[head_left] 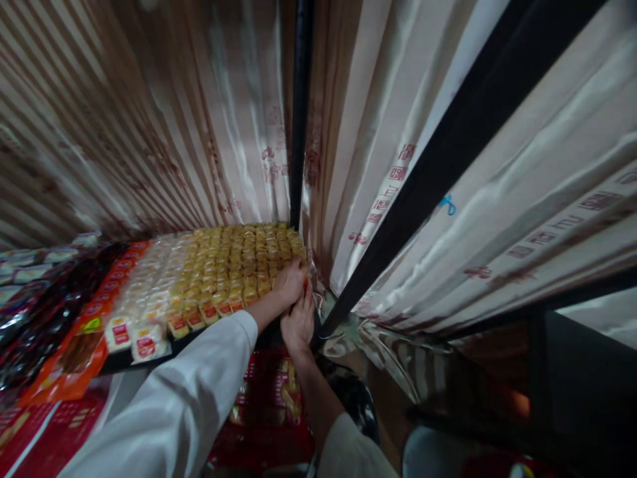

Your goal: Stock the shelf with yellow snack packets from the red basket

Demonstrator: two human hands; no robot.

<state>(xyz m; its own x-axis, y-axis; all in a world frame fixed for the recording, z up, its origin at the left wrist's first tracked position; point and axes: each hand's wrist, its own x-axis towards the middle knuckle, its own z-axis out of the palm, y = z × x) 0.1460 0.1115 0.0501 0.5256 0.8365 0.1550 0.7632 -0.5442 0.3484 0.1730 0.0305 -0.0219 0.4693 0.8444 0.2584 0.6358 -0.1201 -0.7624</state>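
Rows of small yellow clear-wrapped packets [229, 262] stand close together on a dark shelf, their front ends showing red labels. At the right end of these rows my left hand [290, 284] reaches in, its fingers bent over the edge of the last row. Just below it and touching it is my right hand [299, 322], fingers upward and pressed together. A bit of red and yellow shows between the two hands, but what they grip is mostly hidden. White wrapped packets [144, 332] with red labels stand left of the yellow ones.
Orange packs [84, 352] and dark shiny packs [40, 318] lie further left. Red packages [269, 398] sit below my arms. A pleated pale curtain [239, 133] hangs behind, with a black upright pole [301, 119] and a slanting black bar [428, 179] at the right.
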